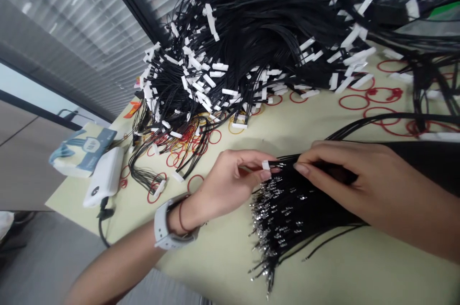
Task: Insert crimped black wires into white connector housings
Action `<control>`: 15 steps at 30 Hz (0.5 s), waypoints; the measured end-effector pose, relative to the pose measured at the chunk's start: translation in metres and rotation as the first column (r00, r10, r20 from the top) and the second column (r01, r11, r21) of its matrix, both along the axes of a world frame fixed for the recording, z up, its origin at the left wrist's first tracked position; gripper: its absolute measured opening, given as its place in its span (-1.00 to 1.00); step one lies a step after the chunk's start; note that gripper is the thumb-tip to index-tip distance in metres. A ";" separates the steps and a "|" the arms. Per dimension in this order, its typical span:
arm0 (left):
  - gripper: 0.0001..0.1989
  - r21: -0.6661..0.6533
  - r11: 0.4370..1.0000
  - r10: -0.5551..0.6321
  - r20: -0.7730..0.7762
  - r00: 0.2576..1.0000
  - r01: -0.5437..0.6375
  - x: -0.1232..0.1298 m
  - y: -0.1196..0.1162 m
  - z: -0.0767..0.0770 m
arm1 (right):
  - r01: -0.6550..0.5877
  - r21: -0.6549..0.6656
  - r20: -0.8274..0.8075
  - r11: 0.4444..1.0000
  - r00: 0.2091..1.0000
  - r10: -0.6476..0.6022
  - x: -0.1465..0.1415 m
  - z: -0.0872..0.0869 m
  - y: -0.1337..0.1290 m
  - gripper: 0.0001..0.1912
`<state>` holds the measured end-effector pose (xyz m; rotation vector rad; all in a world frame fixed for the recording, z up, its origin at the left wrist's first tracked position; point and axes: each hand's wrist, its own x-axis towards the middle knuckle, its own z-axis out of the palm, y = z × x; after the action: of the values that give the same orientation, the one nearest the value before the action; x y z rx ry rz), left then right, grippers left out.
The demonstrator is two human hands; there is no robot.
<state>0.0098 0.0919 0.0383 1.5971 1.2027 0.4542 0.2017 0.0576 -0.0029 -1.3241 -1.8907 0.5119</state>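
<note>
Between its thumb and fingers, my left hand [233,182] pinches a small white connector [266,165]. Black wires with metal tips run from the connector toward my right hand [345,180], whose thumb and index finger are pinched on a black wire just to the right. Below both hands lies a thick bundle of black wires [309,209], its bare metal terminals [268,218] fanned out at the left end. The exact spot where the wire tips meet the connector is too small to make out.
A large heap of black cables with white connectors [251,36] covers the back of the pale table [215,257]. Red rubber bands [354,101] are scattered around. At the left are a white power bank [104,178] with a cable and a tissue pack [84,149].
</note>
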 end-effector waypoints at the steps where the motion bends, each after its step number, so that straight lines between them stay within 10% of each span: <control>1: -0.81 -0.010 1.000 0.006 0.012 1.000 -0.006 0.001 0.000 0.000 | -0.003 0.013 -0.006 1.000 1.000 0.003 0.000 0.000 0.000 -0.73; 15: -0.83 -0.031 0.999 0.016 0.036 0.999 -0.015 0.002 0.000 0.003 | -0.016 -0.144 -0.027 0.989 1.000 0.012 0.000 0.003 -0.002 -0.68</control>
<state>0.0120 0.0916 0.0412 1.5481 1.1897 0.4712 0.2012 0.0561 0.0005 -1.3903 -1.8719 0.6817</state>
